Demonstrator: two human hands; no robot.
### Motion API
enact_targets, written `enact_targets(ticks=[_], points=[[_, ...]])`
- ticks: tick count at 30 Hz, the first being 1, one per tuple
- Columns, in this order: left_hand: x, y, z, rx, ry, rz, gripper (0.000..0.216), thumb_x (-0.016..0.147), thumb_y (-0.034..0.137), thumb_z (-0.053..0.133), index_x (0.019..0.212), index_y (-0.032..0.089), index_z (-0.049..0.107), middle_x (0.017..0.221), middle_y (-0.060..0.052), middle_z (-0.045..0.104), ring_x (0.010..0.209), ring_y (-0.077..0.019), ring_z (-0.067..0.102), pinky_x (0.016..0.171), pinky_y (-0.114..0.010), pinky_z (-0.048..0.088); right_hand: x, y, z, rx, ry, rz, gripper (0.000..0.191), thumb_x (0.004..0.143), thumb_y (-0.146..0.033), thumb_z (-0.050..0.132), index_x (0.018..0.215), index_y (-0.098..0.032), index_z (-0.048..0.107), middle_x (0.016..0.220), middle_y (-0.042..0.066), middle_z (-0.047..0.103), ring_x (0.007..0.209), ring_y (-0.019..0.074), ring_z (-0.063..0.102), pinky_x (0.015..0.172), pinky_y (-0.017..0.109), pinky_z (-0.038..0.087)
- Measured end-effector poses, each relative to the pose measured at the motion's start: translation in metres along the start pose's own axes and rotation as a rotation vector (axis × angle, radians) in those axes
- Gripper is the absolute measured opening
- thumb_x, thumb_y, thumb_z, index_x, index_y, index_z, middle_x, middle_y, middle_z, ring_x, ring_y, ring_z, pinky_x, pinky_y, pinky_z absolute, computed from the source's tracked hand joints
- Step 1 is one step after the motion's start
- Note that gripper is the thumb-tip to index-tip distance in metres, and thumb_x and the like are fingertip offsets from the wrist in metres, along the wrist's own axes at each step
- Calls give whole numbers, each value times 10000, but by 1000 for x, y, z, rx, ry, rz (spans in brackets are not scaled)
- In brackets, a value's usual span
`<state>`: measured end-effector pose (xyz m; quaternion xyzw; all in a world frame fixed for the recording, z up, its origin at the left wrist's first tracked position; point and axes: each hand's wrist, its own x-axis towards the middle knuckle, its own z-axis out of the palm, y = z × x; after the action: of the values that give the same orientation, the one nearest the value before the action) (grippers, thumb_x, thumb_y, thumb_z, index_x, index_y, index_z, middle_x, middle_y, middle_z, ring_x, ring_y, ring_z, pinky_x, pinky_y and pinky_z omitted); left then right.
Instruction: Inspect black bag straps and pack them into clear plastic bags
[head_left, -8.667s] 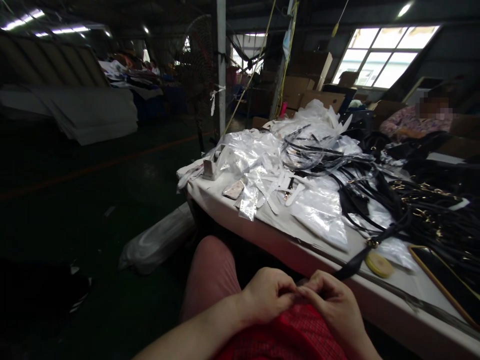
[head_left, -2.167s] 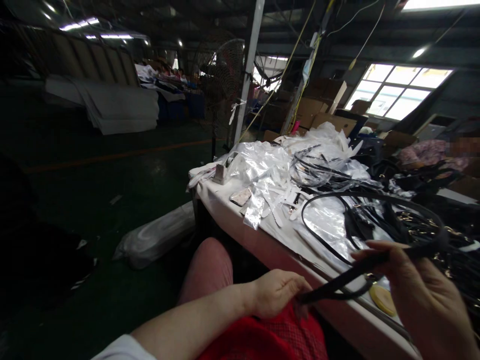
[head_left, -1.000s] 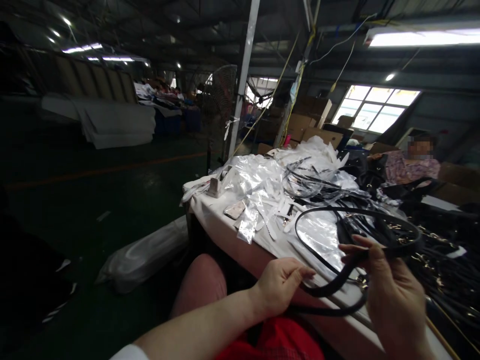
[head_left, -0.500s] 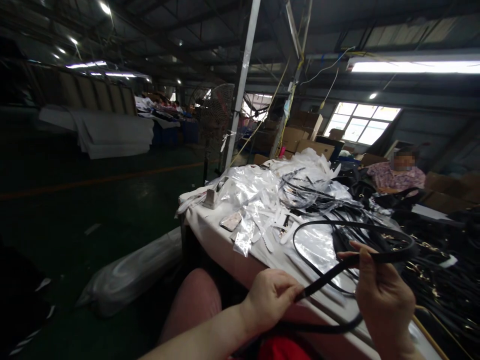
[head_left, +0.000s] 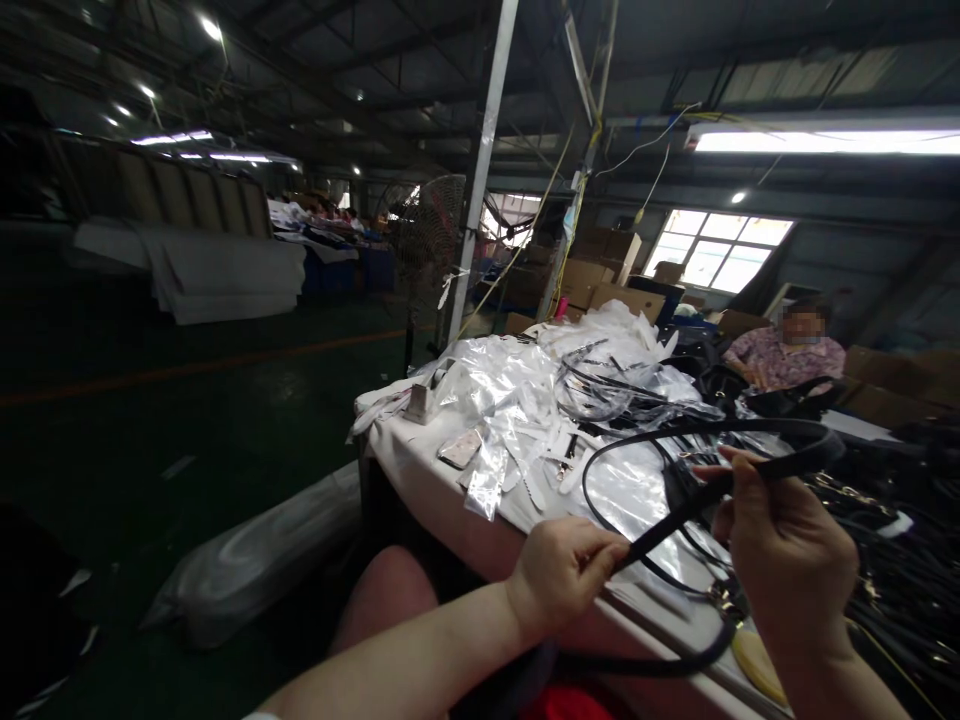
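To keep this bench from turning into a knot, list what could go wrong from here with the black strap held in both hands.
1. The long black strap, pinched between the left hand and right hand, loops above the heap of black straps with metal clasps; it might snag there.
2. Its slack sags by the white table edge and may catch.
3. The loop could sweep the clear plastic bags off.

The left hand [head_left: 566, 585] is curled, thumb and fingertips pinching the lower end of the black strap [head_left: 667, 522], its bare forearm running in from the lower left. The right hand [head_left: 787, 550] is raised farther up the strap, back toward the camera, fingers closed on it.
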<state>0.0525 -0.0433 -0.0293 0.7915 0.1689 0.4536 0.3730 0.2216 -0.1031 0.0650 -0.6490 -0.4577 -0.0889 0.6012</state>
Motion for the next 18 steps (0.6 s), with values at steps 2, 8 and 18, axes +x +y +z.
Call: enact_targets(ticks=[2,8,18], points=[[15,1,-1,-27,-20,-10,391,954,426,501,993,147,771,780,-86,718,729,-171,635,703,-258,451,14,-5,1,41,-41,35,456,894,-572,559,1100,-186,689,872,68,738,465,111,577,461,234,451],[65,6,3,-546,62,-231,514,854,561,611,967,83,764,809,-94,716,753,-181,642,700,-267,505,37,-20,13,275,-149,152,432,810,-582,666,1010,-203,715,879,60,750,527,129,652,467,215,480],[48,-8,6,-388,162,-240,460,909,496,549,884,83,748,692,-68,674,628,-149,608,608,-238,481,11,-2,30,391,-299,318,483,723,-557,755,990,-155,754,595,0,626,422,79,428,384,203,338]])
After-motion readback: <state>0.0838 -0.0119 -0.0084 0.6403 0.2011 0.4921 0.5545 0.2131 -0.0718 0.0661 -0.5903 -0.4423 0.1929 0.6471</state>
